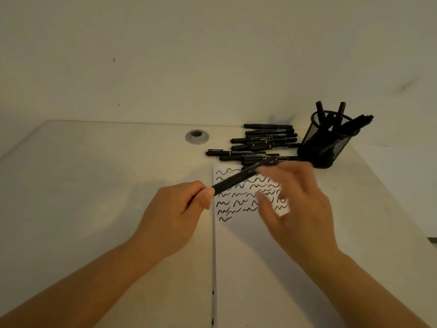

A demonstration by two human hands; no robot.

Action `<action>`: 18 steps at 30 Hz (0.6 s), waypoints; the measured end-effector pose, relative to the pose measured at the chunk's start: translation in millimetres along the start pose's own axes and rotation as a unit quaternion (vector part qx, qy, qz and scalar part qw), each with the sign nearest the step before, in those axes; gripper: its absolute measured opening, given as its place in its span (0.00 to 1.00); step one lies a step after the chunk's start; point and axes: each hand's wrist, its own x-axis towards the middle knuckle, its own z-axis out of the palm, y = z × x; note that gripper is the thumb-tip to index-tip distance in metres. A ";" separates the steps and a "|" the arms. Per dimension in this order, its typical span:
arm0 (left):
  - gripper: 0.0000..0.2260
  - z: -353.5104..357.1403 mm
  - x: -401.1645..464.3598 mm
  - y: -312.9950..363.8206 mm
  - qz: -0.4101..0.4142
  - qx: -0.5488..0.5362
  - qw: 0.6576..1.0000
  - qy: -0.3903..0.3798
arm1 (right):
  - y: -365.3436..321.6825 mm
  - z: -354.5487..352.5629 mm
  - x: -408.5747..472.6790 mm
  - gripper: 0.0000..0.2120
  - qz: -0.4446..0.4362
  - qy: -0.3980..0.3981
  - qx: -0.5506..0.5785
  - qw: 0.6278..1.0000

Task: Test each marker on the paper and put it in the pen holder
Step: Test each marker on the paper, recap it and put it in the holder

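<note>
My left hand (182, 207) grips the near end of a black marker (238, 178), which slants up and to the right above the paper (248, 256). My right hand (295, 204) is blurred, fingers spread, hovering over the paper just below the marker's far end; it holds nothing that I can see. The white paper carries several rows of black squiggles (236, 202) on its upper part. A pile of black markers (260, 143) lies on the table behind the paper. A black mesh pen holder (326, 140) stands at the right with several markers in it.
The pale table (94, 174) meets a plain wall at the back. A round grey cable grommet (197, 136) is set into the table left of the marker pile. The table's right edge runs diagonally past the pen holder.
</note>
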 end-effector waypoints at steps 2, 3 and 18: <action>0.19 2.3 7.9 9.8 0.027 0.050 0.998 -0.004 | 4.0 -1.6 3.9 0.13 -0.122 -0.046 -0.104 0.986; 0.19 4.3 12.7 15.6 0.038 0.076 0.996 -0.007 | 5.5 -2.4 7.6 0.13 -0.147 -0.065 -0.128 0.979; 0.14 23.5 137.0 54.7 -0.025 0.002 0.998 -0.052 | 87.7 -67.6 116.7 0.08 0.120 0.080 0.014 0.989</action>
